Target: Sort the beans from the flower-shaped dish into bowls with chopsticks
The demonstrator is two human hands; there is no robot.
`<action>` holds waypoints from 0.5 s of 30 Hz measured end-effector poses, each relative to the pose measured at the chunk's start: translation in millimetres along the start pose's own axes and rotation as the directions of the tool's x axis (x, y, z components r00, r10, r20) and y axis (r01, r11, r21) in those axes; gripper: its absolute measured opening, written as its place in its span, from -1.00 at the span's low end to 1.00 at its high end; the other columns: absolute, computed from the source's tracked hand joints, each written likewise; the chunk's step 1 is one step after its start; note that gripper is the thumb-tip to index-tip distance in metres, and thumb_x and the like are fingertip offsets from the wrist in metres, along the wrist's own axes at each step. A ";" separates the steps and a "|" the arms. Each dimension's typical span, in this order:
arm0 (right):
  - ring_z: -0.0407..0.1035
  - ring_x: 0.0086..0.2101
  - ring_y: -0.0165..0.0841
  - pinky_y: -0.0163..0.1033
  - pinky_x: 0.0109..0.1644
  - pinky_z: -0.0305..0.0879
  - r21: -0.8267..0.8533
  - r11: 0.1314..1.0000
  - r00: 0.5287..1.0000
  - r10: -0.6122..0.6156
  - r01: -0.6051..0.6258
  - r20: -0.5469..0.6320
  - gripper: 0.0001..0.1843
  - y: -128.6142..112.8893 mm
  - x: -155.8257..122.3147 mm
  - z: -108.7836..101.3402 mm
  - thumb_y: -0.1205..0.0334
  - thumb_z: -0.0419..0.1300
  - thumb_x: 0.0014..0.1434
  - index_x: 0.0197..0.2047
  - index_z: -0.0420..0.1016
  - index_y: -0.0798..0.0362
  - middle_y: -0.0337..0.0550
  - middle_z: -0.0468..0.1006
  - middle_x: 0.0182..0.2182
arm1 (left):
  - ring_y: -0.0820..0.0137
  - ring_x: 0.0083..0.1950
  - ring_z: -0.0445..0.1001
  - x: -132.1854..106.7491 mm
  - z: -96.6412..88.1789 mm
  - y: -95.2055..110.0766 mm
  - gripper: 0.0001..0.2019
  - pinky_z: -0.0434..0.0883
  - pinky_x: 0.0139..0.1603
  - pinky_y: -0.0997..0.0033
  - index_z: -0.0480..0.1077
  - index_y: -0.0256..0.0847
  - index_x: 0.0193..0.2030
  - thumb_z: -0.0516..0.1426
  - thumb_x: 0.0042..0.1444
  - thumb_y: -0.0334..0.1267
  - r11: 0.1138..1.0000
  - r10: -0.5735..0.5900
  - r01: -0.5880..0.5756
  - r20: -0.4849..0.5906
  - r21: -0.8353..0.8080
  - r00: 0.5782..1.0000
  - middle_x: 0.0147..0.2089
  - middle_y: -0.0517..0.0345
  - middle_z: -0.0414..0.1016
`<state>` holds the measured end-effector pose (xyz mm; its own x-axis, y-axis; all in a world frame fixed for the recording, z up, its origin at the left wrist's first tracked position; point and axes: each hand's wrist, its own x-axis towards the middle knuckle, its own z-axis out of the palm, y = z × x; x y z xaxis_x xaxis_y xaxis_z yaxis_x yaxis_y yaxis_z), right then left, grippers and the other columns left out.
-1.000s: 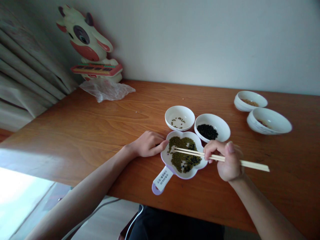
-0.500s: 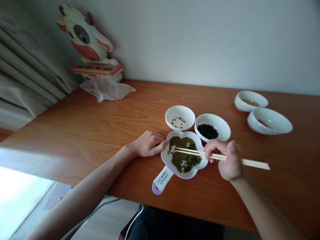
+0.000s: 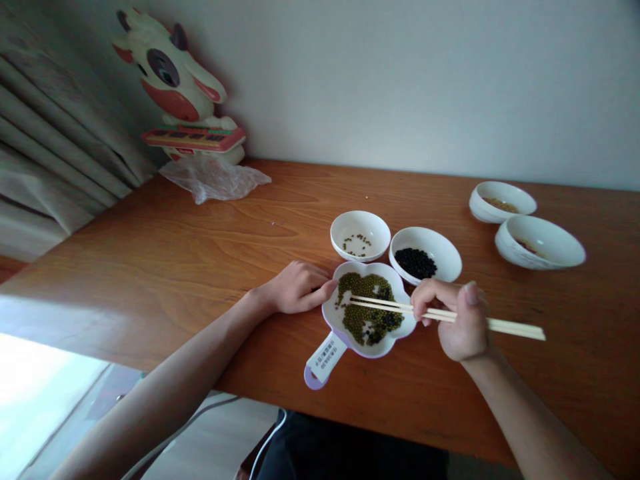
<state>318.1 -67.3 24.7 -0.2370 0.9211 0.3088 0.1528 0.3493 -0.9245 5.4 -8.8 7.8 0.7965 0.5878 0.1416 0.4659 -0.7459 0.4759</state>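
Note:
A white flower-shaped dish (image 3: 329, 309) with a lilac edge and a labelled handle holds green mung beans (image 3: 357, 323) mixed with black beans (image 3: 387, 320). At its left rim my left hand (image 3: 300, 287) grips the edge, thumb on the rim. My right hand (image 3: 457, 317) is closed round a pair of wooden chopsticks (image 3: 515, 328), their tips low over the left part of the dish. I cannot make out whether a bean is between the tips. Behind the dish stand a white bowl (image 3: 373, 223) with a few green beans and another white bowl (image 3: 445, 250) with many black beans.
Two more white bowls (image 3: 525, 193) (image 3: 560, 243) with small contents stand at the back right of the wooden table (image 3: 225, 253). A crumpled plastic bag (image 3: 215, 180) lies before a cow-shaped toy keyboard (image 3: 195, 140). A curtain (image 3: 50, 133) hangs at the left.
My right hand and the chopsticks have shifted very slightly to the right. My left hand, the dish and the bowls have stayed where they were.

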 end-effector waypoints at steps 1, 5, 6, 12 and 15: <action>0.28 -0.59 -0.37 -0.19 -0.49 0.16 -0.004 1.000 1.000 0.000 0.000 -0.007 -0.15 0.1 -0.5 0.0 -0.34 -0.30 0.42 -0.55 0.49 0.00 -0.16 0.46 -0.62 | 0.47 -0.43 0.36 0.0 -0.1 0.1 -0.47 0.24 -0.34 0.43 0.28 -0.23 -0.50 -0.14 0.52 -0.13 1.000 0.001 -0.001 -0.001 0.002 1.000 -0.41 0.10 0.47; 0.29 -0.60 -0.36 -0.17 -0.49 0.16 -0.007 1.000 0.999 -0.012 0.012 -0.030 -0.13 0.2 -1.9 -0.1 -0.34 -0.30 0.42 -0.57 0.51 -0.01 -0.14 0.47 -0.63 | 0.47 -0.43 0.36 0.1 -0.4 0.5 -0.47 0.24 -0.34 0.43 0.28 -0.23 -0.50 -0.14 0.52 -0.13 1.000 0.004 -0.004 -0.005 0.001 1.000 -0.42 0.10 0.47; 0.29 -0.59 -0.35 -0.17 -0.48 0.16 0.000 1.000 0.999 -0.015 0.015 -0.037 -0.13 -0.1 -2.0 -0.2 -0.35 -0.30 0.41 -0.57 0.51 -0.01 -0.13 0.47 -0.64 | 0.47 -0.43 0.36 0.1 -0.4 0.7 -0.47 0.24 -0.34 0.43 0.28 -0.23 -0.50 -0.14 0.52 -0.13 1.000 0.004 -0.004 -0.007 -0.001 1.000 -0.42 0.09 0.47; 0.30 -0.59 -0.30 -0.15 -0.48 0.17 0.061 0.998 0.995 -0.028 0.034 -0.092 -0.14 -5.8 0.4 -0.2 -0.40 -0.23 0.37 -0.59 0.54 -0.02 -0.14 0.40 -0.70 | 0.47 -0.42 0.36 0.5 -0.9 1.4 -0.47 0.25 -0.33 0.44 0.26 -0.23 -0.50 -0.15 0.52 -0.12 1.000 -0.006 0.006 0.009 -0.001 1.000 -0.42 0.10 0.46; 0.30 -0.59 -0.29 -0.13 -0.46 0.19 0.108 0.991 0.989 -0.058 0.073 -0.137 -0.17 -10.8 3.0 -3.0 -0.40 -0.16 0.36 -0.60 0.57 -0.03 -0.13 0.40 -0.71 | 0.47 -0.42 0.36 0.7 -0.8 1.5 -0.47 0.25 -0.33 0.44 0.26 -0.23 -0.50 -0.16 0.52 -0.12 1.000 -0.004 0.004 0.015 -0.002 1.000 -0.41 0.09 0.46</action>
<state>318.6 -67.7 36.3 -0.1115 0.9142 0.3897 0.0302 0.3951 -0.9181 6.4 -9.2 9.3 0.8003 0.5859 0.1271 0.4682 -0.7433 0.4778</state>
